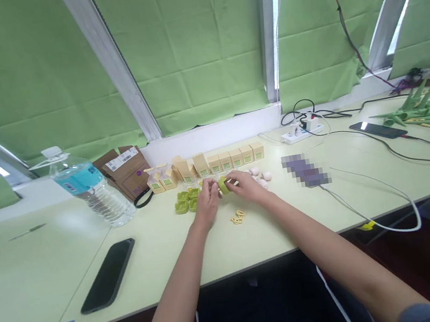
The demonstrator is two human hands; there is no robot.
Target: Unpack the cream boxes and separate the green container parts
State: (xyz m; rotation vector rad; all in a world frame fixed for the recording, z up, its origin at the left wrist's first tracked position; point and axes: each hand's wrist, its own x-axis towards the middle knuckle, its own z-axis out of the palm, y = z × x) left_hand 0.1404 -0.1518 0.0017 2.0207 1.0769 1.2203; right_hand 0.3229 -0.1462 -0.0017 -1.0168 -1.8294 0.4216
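A small olive-green piece, looking like a little plastic case [224,185], is held between my two hands above the table. My left hand [207,201] pinches its left side, and the fingers of my right hand [244,184] close on its right side. Just left of my left hand lie several similar green cases [182,206], partly covered by it. Pale pinkish rounded pieces [266,176] sit beyond my right hand, some hidden by it. Small yellow curved pieces [238,217] rest on the table in front of my wrists.
Behind the hands stands a row of small cream boxes [236,159], the left ones with raised flaps. A large water bottle [94,188], a brown carton [127,172] and a black phone [108,276] are at left. At right are a power strip [301,133], cables and another phone [378,129].
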